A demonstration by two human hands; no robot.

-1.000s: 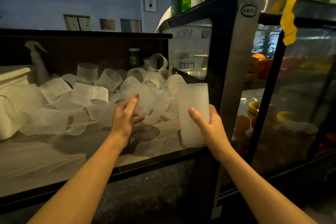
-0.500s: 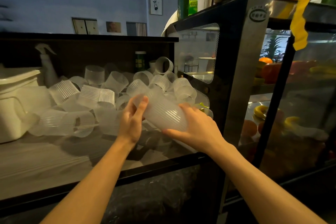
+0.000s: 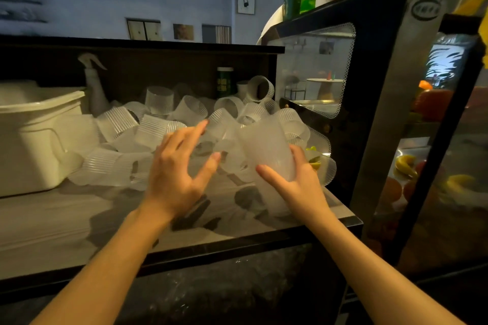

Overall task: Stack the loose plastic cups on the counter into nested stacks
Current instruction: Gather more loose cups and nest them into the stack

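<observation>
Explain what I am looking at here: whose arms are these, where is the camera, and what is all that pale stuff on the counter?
There is no machine; the single picture comes from a camera worn on a person's head, looking forward and down at their bare arms. The counter holds a heap of loose ribbed plastic cups, many lying on their sides. The right hand holds a nested stack of cups. The left hand is spread open near the heap, holding nothing. A white tub and a spray bottle stand at left; a glass display case with fruit stands at right.
</observation>
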